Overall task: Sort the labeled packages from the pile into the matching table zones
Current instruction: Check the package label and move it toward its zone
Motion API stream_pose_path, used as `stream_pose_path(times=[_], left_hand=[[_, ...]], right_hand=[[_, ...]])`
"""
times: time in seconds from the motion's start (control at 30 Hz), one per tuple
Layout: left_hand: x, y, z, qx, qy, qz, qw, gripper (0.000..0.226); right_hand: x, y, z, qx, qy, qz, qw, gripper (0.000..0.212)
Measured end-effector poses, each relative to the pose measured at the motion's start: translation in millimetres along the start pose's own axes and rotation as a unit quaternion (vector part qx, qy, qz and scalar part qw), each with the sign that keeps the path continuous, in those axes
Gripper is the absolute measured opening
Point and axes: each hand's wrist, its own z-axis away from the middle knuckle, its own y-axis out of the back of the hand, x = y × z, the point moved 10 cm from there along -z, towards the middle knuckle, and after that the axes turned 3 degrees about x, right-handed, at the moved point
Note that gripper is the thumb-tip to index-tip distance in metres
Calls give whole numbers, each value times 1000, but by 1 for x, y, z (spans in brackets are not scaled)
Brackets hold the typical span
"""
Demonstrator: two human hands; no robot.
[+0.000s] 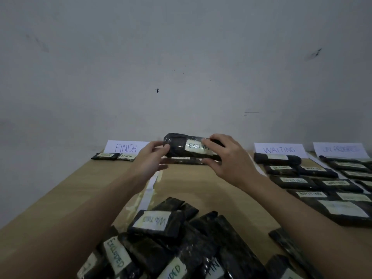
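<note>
Hands meet at the far middle of the table: the left hand (152,156) pinches one end of a black plastic-wrapped package with a pale "EXCLU…" label (191,148), and the right hand (225,156) curls over the other end, thumb underneath, fingers covering the rest of the word. The package hangs just above another dark wrapped package (186,159) lying at the back edge, between the white "FINISH" sign (126,147) and the white "WAITING" sign (279,150) — probably the excluded zone, though no sign for it shows. To place it well, I would lower it flat, label up, beside or squarely on its neighbour, and let go with both hands together. The light wooden table (201,190) carries a white tape strip (150,190), rows of waiting packages (296,181) at right and the unsorted pile (171,238) nearest the camera — behind stands a scuffed grey wall (181,57).
</note>
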Motion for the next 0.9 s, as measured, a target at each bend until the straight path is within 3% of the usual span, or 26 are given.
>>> stream_pose_path(times=[0.1,0.2,0.33,0.47,0.6,0.7,0.8,0.9], left_hand=[[-25,20,-12,34,4,-114,993,35],[-37,30,-22,39,-48,-238,969,31],[-48,29,-33,-9,-101,-357,929,31],[-61,28,-38,-49,-125,-429,893,36],[-70,27,-41,-66,-127,-438,888,36],[-75,21,-37,-95,-125,-437,886,36],[-75,16,-27,-123,-131,-447,876,35],[-75,13,-16,-146,-131,-462,865,35]], right_hand=[[23,-41,-12,-15,-80,-41,996,44],[35,-96,-14,-81,-113,-50,989,45],[44,-166,-3,-180,-138,-31,973,47],[58,-206,4,-223,-165,-30,960,49],[62,-218,8,-273,-145,-11,951,52],[56,-210,7,-266,-125,-12,956,55],[31,-193,7,-264,-84,-77,958,42],[-12,-171,17,-318,-2,-131,939,28]])
